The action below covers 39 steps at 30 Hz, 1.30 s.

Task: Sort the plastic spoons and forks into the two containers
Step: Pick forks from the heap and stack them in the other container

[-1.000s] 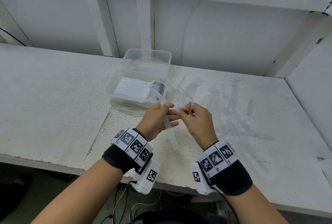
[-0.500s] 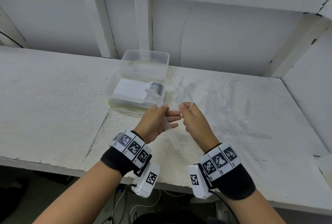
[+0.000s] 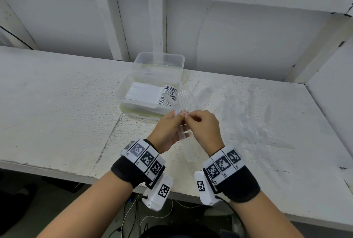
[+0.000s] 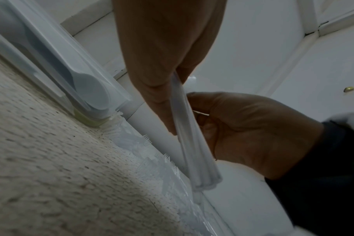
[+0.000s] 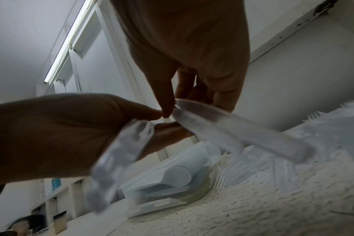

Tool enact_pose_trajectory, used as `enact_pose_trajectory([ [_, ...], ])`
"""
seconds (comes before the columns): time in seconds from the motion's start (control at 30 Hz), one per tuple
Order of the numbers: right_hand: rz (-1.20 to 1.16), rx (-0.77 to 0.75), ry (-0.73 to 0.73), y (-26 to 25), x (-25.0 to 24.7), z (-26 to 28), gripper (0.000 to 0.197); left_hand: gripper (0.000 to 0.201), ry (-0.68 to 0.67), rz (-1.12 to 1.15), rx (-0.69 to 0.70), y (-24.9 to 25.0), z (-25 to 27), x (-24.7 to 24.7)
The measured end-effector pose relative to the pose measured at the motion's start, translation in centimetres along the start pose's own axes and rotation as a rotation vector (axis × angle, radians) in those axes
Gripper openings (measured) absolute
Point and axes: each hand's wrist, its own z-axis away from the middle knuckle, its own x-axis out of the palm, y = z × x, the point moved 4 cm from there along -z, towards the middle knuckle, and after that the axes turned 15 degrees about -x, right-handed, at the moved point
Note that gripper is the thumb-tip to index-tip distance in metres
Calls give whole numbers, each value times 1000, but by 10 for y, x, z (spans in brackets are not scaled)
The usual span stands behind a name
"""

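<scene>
My left hand (image 3: 176,116) grips a small bundle of clear plastic forks (image 3: 181,104), tines pointing away over the table. My right hand (image 3: 189,118) meets it and pinches one clear fork (image 5: 243,132) by thumb and fingers against that bundle. In the left wrist view the bundle's handles (image 4: 192,143) hang below my fingers. The near container (image 3: 122,92) holds stacked white spoons (image 3: 147,96). Behind it stands a second clear container (image 3: 179,62); its contents are hard to make out. Loose clear forks (image 3: 248,115) lie scattered on the table to the right.
The white rough tabletop (image 3: 57,104) runs wide to the left, with its front edge just under my wrists. A white wall with wooden posts (image 3: 156,23) backs the table, and a side panel (image 3: 332,85) closes it on the right.
My hands, a little apart half a second ago, have come together. The right hand has brought its fork against the bundle in the left hand.
</scene>
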Motion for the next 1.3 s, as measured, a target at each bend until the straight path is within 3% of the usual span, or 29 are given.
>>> enact_pose_trajectory([
  [0.17,15,-14,-143,-3,8,0,30,23,2,9,-31,-1,2,-3],
  [0.37,-27,57,-20,-1,-8,0,24,14,68,45,-69,-2,-2,-9],
  [0.67,-9,51,-53,4,-3,-1,43,17,15,66,-32,0,-5,-6],
  [0.8,-64,30,136,9,-6,0,6,23,8,76,3,2,-7,-7],
  [0.9,-60,-6,206,9,-4,0,8,29,-7,93,3,2,-10,-7],
  [1.13,-1,-52,121,-2,8,2,11,35,-74,121,17,4,-8,-5],
  [1.3,151,-119,-47,-13,12,2,22,31,-74,116,-4,5,-11,-6],
])
